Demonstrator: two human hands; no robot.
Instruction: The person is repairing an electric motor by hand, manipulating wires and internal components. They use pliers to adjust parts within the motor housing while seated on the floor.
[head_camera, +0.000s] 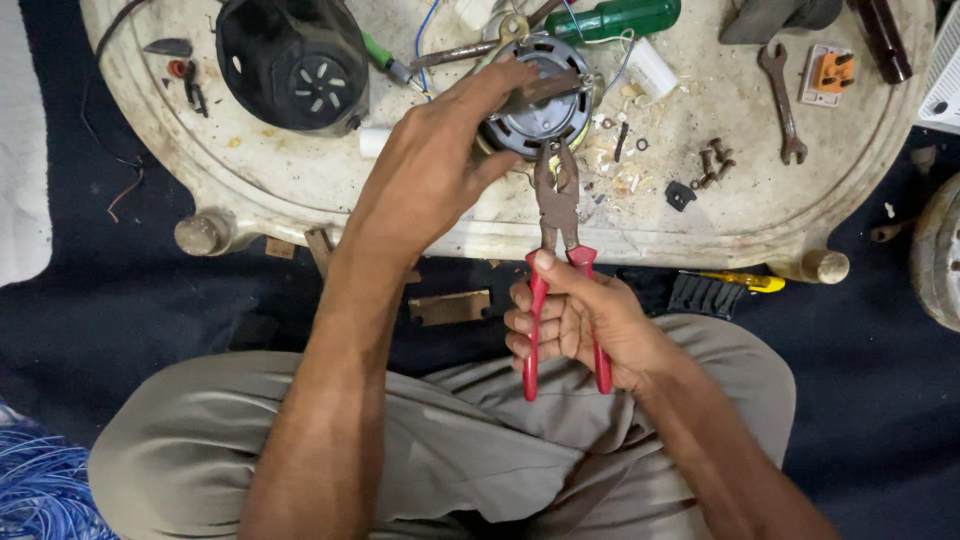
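My left hand (440, 150) reaches forward and grips a round dark motor (540, 110) with a metal shaft, steadying it on the white oval tray table (700, 215). My right hand (570, 320) is wrapped around the red handles of rusty pliers (558, 200). The pliers' jaws point up and touch the near rim of the motor. Thin wires, blue and white, trail from the motor's far side.
A black fan housing (292, 62) stands at the back left. A green-handled screwdriver (615, 18), a rusty spanner (782, 100), an orange and white plug (828, 72), loose screws (712, 165) and a yellow tester (740, 281) lie around. Blue wire (40, 480) is coiled at the lower left.
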